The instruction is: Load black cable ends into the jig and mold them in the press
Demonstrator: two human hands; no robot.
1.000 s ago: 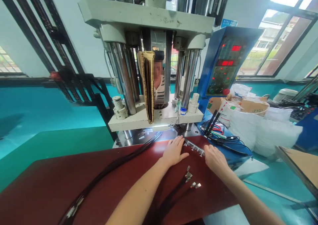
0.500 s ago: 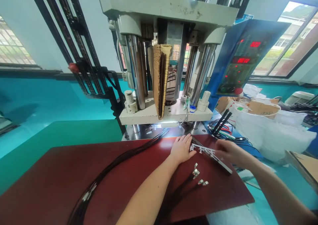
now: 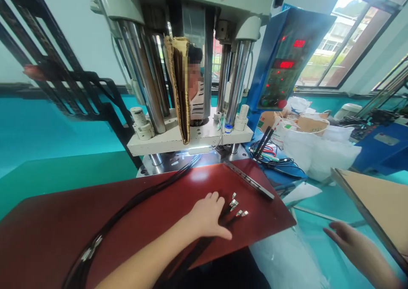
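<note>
Left grip [image 3: 207, 216] has come off, now wide by the dark cables [image 3: 196, 251] and shiny plugs [image 3: 233, 203]; the metal bar [image 3: 251, 181] lies untouched on the bench [image 3: 178, 187]; right grip [image 3: 350, 240] swings away, contents unclear!

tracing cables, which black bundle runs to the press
The long bundle on the left: its far end reaches the press, while the other bundle stops short, beside the left hand.

Hands [image 3: 208, 217] [image 3: 353, 243] and forearms [image 3: 151, 255] are bare, lap clothing [image 3: 226, 272] black.
</note>
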